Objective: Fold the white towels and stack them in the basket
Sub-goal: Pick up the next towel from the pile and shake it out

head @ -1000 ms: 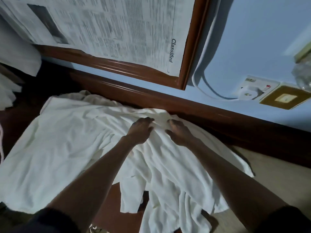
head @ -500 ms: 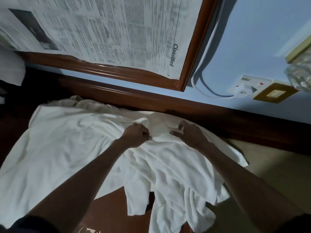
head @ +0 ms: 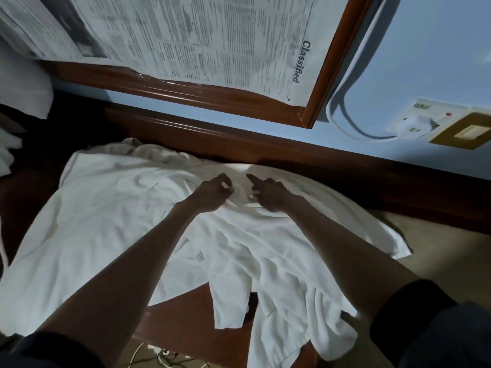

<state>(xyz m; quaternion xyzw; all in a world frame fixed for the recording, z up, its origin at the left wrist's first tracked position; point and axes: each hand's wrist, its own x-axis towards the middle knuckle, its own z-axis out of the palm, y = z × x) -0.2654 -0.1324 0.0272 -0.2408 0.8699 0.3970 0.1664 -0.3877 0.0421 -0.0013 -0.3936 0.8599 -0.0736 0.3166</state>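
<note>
A rumpled white towel lies spread over the brown wooden table, and more white towel cloth drapes over the table's front right corner. Both hands are together at the far middle of the cloth. My left hand has curled fingers and pinches a small bit of white towel between thumb and finger. My right hand is just to its right; its forefinger points out straight, while its thumb and other fingers are curled on a fold of the towel. No basket is in view.
A wooden frame covered with newspaper leans on the blue wall behind a dark wooden rail. A wall socket with a white plug and cable is at the right. More white cloth lies at far left. Cables are on the floor below.
My right hand lay flat on the towel; now its fingers are curled with the forefinger out. My left hand still pinches cloth. The two hands have come closer together.
</note>
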